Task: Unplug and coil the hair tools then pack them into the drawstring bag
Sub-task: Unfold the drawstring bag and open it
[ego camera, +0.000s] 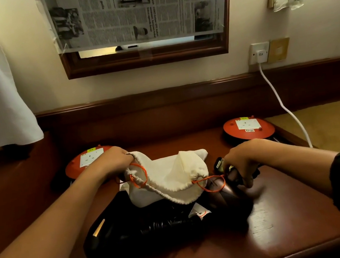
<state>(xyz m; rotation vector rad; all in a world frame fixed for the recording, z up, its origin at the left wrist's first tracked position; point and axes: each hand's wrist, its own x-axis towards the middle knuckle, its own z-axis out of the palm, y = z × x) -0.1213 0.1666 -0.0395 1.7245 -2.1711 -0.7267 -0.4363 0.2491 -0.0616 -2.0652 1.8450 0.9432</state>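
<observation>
Bag lies mid-desk over the dark hair tools. Left hand pinches its rim; right hand grips a tool. Best: hold mouth wide, feed tool nose-first.

The drawstring bag lies on the table between two cable reels.

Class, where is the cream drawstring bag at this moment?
In the head view, the drawstring bag sits mid-desk, lying over the black hair tool, between the left hand and right hand.
</observation>
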